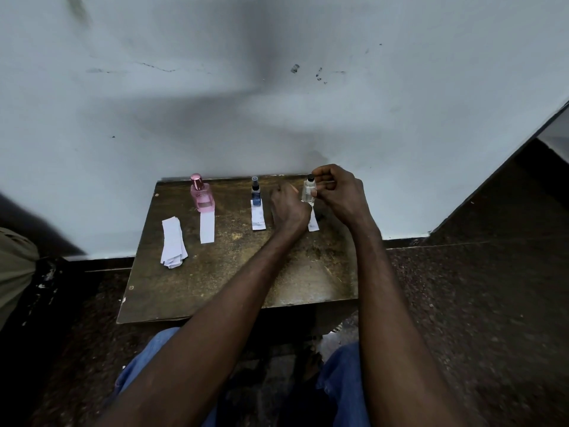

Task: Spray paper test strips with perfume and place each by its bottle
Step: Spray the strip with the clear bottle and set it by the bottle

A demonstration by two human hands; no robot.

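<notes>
Blue jeans (340, 377) fill the bottom edge, and two bare forearms reach over them to the back of a worn wooden table (215, 288). There the right hand (335, 192) grips a small clear bottle (308, 191), fingers curled around it and one fingertip at its black spray top. The left hand (288, 208) is just beside it with its fingers curled away from view, so I cannot tell if they pinch the paper strip (313, 224) showing below the bottle. To the left stand a blue bottle (256, 192) and a pink bottle (201, 194), each with a strip lying in front of it. A loose stack of strips (173, 246) lies furthest left.
</notes>
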